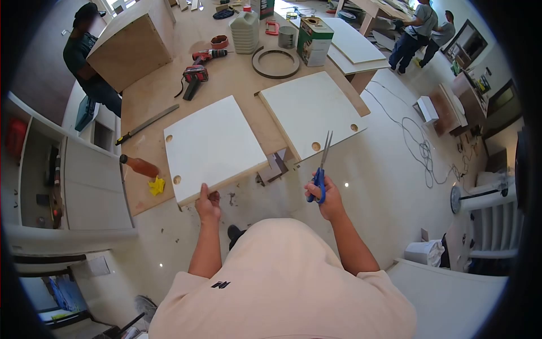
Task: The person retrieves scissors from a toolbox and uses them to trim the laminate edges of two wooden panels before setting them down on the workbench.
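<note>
My right hand (328,199) is wrapped round the blue handles of a pair of scissors (321,176), whose blades point up and stand slightly apart. My left hand (209,204) grips the near edge of a white panel (214,141), thumb on top and fingers partly hidden below. Two round holes show along that panel's left side. A second white panel (310,110) lies to its right, also with two round holes, close beyond the scissors. Both panels rest on a brown wooden worktable (237,85).
On the table are a red cordless drill (196,73), a file (148,124), a reddish bottle (140,166), a yellow scrap (156,186), a roll of edging (275,62), a jug (244,33) and a tin (315,42). A person (84,59) stands at left; cable (423,152) lies on the floor.
</note>
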`<state>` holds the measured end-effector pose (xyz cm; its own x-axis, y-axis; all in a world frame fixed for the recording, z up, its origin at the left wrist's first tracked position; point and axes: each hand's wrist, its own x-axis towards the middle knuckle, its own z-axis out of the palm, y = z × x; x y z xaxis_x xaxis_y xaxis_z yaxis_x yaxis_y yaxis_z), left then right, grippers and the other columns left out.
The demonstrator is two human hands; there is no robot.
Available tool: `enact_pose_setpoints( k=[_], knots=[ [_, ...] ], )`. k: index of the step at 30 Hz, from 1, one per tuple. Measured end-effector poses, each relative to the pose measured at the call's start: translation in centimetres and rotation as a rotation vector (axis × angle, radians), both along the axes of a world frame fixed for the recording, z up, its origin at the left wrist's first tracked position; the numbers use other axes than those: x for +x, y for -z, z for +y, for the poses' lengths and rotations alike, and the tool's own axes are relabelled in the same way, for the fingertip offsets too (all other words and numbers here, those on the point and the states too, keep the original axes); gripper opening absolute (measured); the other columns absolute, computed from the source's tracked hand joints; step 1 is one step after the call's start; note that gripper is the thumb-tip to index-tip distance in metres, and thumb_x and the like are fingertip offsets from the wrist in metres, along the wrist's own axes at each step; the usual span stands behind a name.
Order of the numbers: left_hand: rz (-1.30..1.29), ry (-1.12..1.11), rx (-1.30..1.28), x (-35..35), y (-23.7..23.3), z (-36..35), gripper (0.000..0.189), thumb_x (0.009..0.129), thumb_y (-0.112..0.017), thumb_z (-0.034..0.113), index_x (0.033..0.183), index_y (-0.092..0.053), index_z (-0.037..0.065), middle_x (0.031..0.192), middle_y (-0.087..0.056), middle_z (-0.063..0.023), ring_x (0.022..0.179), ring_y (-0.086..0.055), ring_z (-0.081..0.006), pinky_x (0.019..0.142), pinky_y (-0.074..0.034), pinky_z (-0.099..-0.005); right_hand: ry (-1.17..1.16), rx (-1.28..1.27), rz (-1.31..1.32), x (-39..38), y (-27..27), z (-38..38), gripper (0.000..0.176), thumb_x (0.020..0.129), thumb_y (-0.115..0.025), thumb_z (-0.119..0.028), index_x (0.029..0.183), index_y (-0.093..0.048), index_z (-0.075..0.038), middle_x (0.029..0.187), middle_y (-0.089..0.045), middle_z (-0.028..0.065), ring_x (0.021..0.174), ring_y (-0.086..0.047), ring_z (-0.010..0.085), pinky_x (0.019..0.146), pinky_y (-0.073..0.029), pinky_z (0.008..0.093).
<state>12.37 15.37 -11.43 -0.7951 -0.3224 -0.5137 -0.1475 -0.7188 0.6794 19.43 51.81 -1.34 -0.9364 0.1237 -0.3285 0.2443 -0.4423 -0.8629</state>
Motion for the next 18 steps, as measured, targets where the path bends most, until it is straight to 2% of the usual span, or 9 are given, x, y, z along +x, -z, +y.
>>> enact_pose_setpoints(
  k=[4, 7, 10, 13, 16, 18],
  knots=[
    [0.187, -0.143, -0.095, -1.2, -5.4, 2.2, 0.021, 0.093, -0.067, 0.018, 0.109, -0.061, 0.006, 0.103, -0.064, -0.0024, 0.087, -0.065, -0.0176, 0.077, -0.055, -0.0324, -0.026, 0.071, 0.006, -0.4, 0.4, 0.3, 0.054, 0.083, -0.075, -0.009, 0.128, -0.047, -0.003, 0.096, -0.064, 0.0066, 0.083, -0.062, 0.0150, 0.075, -0.049, 0.0287],
    [0.226, -0.170, -0.265, -2.5, -7.8, 2.9, 0.023, 0.093, -0.068, 0.016, 0.108, -0.062, 0.000, 0.102, -0.064, -0.0045, 0.088, -0.063, -0.0153, 0.080, -0.053, -0.0314, -0.044, 0.155, 0.046, -0.7, 0.0, 0.2, 0.052, 0.084, -0.074, -0.008, 0.129, -0.047, -0.003, 0.101, -0.066, 0.0089, 0.087, -0.063, 0.0150, 0.080, -0.051, 0.0298],
    [0.251, -0.156, -0.630, -3.9, -10.0, 4.3, 0.026, 0.091, -0.071, 0.019, 0.106, -0.063, -0.002, 0.100, -0.065, -0.0051, 0.085, -0.064, -0.0139, 0.074, -0.056, -0.0293, -0.054, 0.151, 0.094, -1.0, -0.8, 0.0, 0.055, 0.083, -0.074, -0.006, 0.130, -0.046, -0.003, 0.104, -0.066, 0.0086, 0.091, -0.062, 0.0143, 0.081, -0.051, 0.0291],
    [0.226, -0.019, -0.905, -4.5, -12.7, 6.4, 0.027, 0.090, -0.073, 0.018, 0.104, -0.065, -0.004, 0.100, -0.065, -0.0060, 0.086, -0.063, -0.0125, 0.074, -0.054, -0.0267, -0.071, 0.143, 0.131, -1.5, -1.7, -0.5, 0.057, 0.082, -0.075, -0.005, 0.131, -0.046, -0.004, 0.106, -0.065, 0.0084, 0.093, -0.062, 0.0140, 0.082, -0.051, 0.0285],
    [0.364, 0.020, -0.984, -4.8, -15.2, 9.1, 0.032, 0.085, -0.078, 0.018, 0.100, -0.066, -0.008, 0.099, -0.067, -0.0094, 0.088, -0.059, -0.0161, 0.081, -0.048, -0.0304, -0.095, 0.143, 0.203, -2.7, -2.6, -1.7, 0.059, 0.083, -0.075, -0.004, 0.133, -0.044, -0.004, 0.110, -0.064, 0.0089, 0.092, -0.062, 0.0134, 0.080, -0.051, 0.0279],
    [0.531, -0.016, -1.083, -4.8, -16.8, 11.2, 0.036, 0.083, -0.079, 0.016, 0.104, -0.063, -0.008, 0.100, -0.067, -0.0111, 0.088, -0.060, -0.0193, 0.081, -0.048, -0.0316, -0.128, 0.109, 0.290, -4.0, -3.4, -3.1, 0.061, 0.083, -0.075, -0.004, 0.135, -0.041, -0.001, 0.113, -0.063, 0.0100, 0.090, -0.063, 0.0128, 0.076, -0.052, 0.0270]
  ],
)
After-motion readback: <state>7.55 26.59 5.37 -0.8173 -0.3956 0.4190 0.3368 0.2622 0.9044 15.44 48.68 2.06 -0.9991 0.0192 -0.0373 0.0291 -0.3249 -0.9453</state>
